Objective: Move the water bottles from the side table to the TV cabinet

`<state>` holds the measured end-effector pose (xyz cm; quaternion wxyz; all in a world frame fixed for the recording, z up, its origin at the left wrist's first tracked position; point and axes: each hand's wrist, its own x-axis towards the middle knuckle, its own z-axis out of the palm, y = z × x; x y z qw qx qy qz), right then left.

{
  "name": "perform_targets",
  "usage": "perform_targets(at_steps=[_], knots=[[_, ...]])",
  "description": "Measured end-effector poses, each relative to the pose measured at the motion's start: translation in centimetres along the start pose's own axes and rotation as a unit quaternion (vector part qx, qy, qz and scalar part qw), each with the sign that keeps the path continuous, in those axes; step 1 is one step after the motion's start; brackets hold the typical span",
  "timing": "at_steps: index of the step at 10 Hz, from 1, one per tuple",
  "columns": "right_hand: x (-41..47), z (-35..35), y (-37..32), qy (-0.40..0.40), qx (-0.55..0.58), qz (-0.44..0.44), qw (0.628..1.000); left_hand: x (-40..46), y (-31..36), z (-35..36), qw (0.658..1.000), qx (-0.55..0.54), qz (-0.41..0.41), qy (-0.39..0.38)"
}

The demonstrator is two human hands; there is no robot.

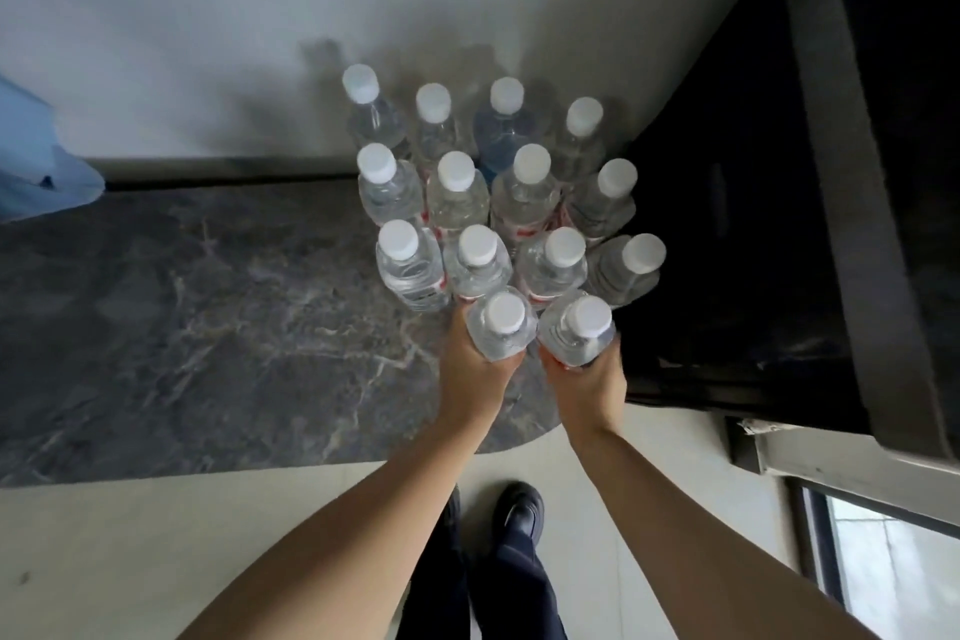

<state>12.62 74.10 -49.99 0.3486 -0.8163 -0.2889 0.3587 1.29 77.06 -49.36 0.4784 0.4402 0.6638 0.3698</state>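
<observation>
Each hand holds one water bottle upright at the near edge of the bottle cluster, which stands on the dark marbled surface against the wall. The left hand wraps its fingers around the left bottle; the right hand wraps its own around the right bottle. Both bottles sit just in front of the cluster's nearest row, touching or almost touching it. This looks like the placing step: the pair is arriving at the cluster, which I take to be standing on the TV cabinet, given the dark screen just right of it. Whether the two bases are already down is hard to tell, since the hands hide them. The next move calls for setting both flat, opening the grips without nudging neighbours, and returning for more.
</observation>
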Motion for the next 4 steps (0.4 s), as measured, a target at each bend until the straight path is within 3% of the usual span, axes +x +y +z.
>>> perform_targets(at_steps=[2, 3, 4], knots=[[0.4, 0.1, 0.7, -0.015, 0.005, 0.012, 1.000, -0.1, -1.2, -0.4, 0.999, 0.017, 0.002, -0.049], [0.7, -0.4, -0.4, -0.043, -0.022, 0.032, 0.998, 0.5, -0.6, -0.3, 0.995, -0.011, -0.067, -0.070], [-1.0, -2.2, -0.4, -0.074, -0.021, 0.040, 0.996, -1.5, -1.0, -2.0, 0.982, 0.035, -0.173, -0.066]])
